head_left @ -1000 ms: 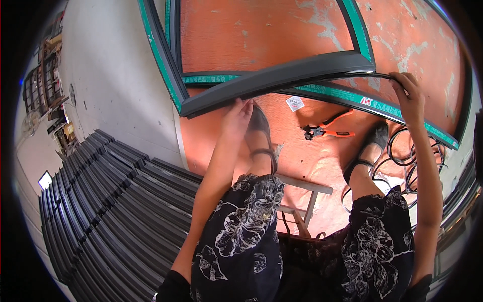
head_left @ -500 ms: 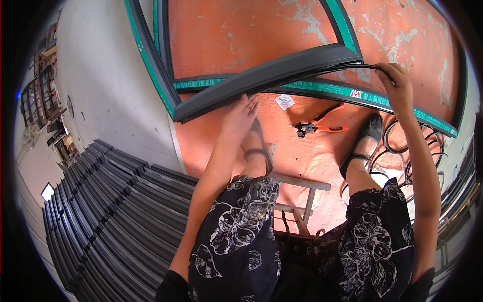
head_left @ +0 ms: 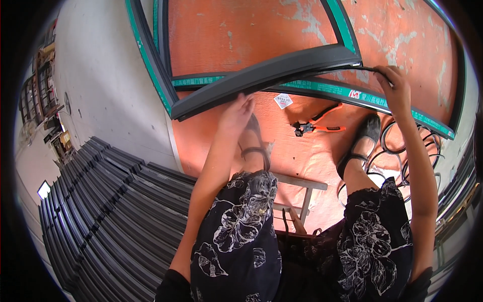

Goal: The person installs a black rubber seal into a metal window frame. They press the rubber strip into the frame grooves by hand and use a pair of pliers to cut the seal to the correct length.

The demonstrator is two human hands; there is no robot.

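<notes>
A dark grey window frame (head_left: pixel 282 70) with green film on its sides stands before me, its near rail slanting up to the right. My right hand (head_left: pixel 395 85) is closed in a pinch on a thin black rubber strip (head_left: pixel 365 68), just past the rail's right corner. From there the strip runs left along the rail's lower edge. Up against that same edge, left of the middle, is my left hand (head_left: pixel 237 111). Its fingers are blurred and partly lost against the dark rail, so their grip cannot be made out.
Orange-handled pliers (head_left: pixel 319 123) and a small white label (head_left: pixel 283 100) lie on the orange floor between my feet. Black strip coils (head_left: pixel 397 141) lie by my right shoe. Grey profiles (head_left: pixel 100 201) are stacked at left. A larger green-filmed frame (head_left: pixel 372 98) lies underneath.
My left hand has shifted slightly left along the rail and is blurred. My right hand keeps its pinch on the rubber strip. The whole view has slid slightly.
</notes>
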